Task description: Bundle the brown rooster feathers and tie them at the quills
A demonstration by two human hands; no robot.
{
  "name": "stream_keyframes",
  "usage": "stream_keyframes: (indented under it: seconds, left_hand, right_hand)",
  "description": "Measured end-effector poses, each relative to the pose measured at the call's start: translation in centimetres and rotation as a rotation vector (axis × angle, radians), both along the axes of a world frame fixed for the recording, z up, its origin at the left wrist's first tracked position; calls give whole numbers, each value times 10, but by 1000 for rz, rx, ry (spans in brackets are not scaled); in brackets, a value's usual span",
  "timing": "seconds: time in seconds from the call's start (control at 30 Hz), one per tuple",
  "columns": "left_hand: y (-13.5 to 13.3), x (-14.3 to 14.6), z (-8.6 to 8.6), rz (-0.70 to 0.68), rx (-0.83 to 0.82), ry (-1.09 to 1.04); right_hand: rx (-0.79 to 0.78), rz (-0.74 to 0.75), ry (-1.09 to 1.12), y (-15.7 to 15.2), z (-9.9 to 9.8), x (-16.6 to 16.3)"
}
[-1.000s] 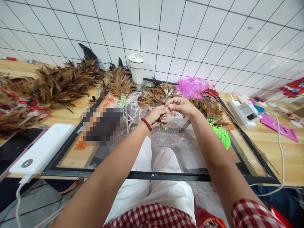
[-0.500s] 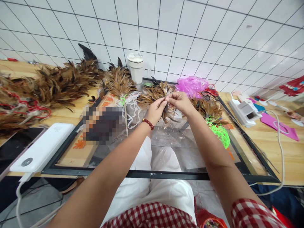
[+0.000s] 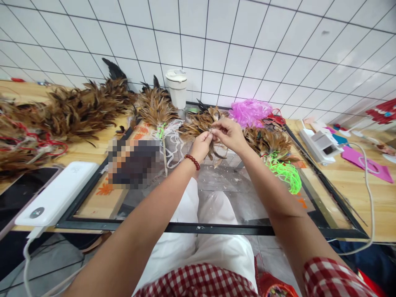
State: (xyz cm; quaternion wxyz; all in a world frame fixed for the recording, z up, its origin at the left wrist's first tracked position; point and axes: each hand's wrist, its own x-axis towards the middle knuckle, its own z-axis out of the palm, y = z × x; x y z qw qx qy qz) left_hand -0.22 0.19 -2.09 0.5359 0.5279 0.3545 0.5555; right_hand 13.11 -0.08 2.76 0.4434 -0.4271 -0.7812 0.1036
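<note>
White wall tiles (image 3: 247, 45) fill the upper half of the frame, above a wooden counter (image 3: 346, 194) that runs from left to right. At the centre of the counter sits a black-framed glass panel (image 3: 235, 198), scattered with pale scraps. Heaps of brown feathers (image 3: 77, 109) cover the left of the counter, with another bundle (image 3: 156, 108) standing at upper centre beside a white lidded cup (image 3: 177, 87). A white power bank (image 3: 55, 194) lies at lower left, its cable hanging off the edge. Pink plastic string (image 3: 250, 113) lies right of centre, green string (image 3: 286, 173) below it. Both hands meet above the far edge of the glass: the left hand (image 3: 202, 145), with a red bead bracelet (image 3: 192, 161) on the wrist, and the right hand (image 3: 227, 133) are closed in a pinch on a small feather bunch (image 3: 216, 152), fingertips nearly touching, the feather tips hanging down under them.
</note>
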Motion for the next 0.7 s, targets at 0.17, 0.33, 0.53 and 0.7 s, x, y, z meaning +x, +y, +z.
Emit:
stream_keyframes:
  seconds: [0.17, 0.33, 0.53, 0.7]
  left_hand:
    - [-5, 4, 5, -157, -151, -259]
    - [-9, 4, 6, -152, -194, -311]
    - [-9, 1, 11, -158, -277, -326]
    - [-12, -4, 17, -255, -313, -386]
  right_hand:
    - [72, 190, -136, -1, 0, 1]
    - [-47, 226, -114, -1, -8, 1]
    - [-219, 254, 153, 4, -11, 2]
    - [-476, 342, 375, 9, -10, 9]
